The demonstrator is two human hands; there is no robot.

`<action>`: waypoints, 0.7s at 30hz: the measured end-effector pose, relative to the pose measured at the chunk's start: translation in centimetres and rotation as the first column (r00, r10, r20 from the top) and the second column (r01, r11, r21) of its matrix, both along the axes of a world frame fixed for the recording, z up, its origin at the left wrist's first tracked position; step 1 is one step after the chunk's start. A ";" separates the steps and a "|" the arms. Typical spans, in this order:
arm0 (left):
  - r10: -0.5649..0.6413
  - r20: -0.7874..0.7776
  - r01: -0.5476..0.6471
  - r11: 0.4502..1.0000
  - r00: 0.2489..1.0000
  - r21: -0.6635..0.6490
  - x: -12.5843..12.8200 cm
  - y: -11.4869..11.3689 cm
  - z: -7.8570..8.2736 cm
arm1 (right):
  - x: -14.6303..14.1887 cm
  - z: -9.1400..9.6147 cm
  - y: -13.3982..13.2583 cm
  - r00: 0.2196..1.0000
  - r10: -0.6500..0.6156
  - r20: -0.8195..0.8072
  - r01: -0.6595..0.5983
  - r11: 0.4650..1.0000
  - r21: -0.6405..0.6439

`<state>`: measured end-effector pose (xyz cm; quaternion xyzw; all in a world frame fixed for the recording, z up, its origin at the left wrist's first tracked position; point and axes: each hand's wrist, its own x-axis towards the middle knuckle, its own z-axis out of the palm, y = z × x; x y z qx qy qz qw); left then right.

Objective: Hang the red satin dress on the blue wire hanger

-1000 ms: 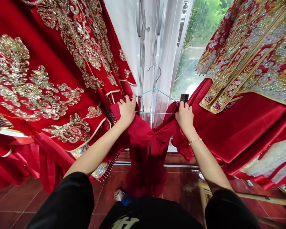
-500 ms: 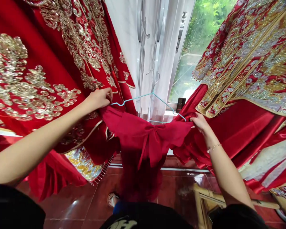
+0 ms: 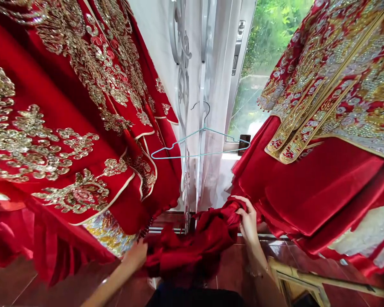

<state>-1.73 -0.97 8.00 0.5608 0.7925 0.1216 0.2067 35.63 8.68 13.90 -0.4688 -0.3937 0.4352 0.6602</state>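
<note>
A plain red satin garment [image 3: 188,249] is bunched into a loose heap low in the middle of the view, close to the floor. My right hand [image 3: 248,224] grips its upper fold, and my left hand [image 3: 136,254] holds its left end beside the fringed hem of a hanging robe. A pale blue wire hanger [image 3: 200,147] hangs bare from its hook, well above both hands, in front of a sheer white curtain [image 3: 216,128].
Red robes with gold embroidery hang on both sides: one [image 3: 73,128] at left, another [image 3: 326,106] at right. A window [image 3: 249,85] shows greenery. A small dark object [image 3: 244,144] stands on the sill. Below lie a red tile floor [image 3: 230,264] and a bamboo frame [image 3: 304,277].
Both hands have dropped low, and the red garment has gone from spread out before the hanger to a bunched heap between them. The hanger now hangs bare.
</note>
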 end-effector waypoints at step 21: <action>-0.009 0.415 0.081 0.985 0.910 -0.155 6.8 1.1 -10.2 | -3.8 0.2 -6.6 0.975 -0.014 0.222 0.006 0.999 0.036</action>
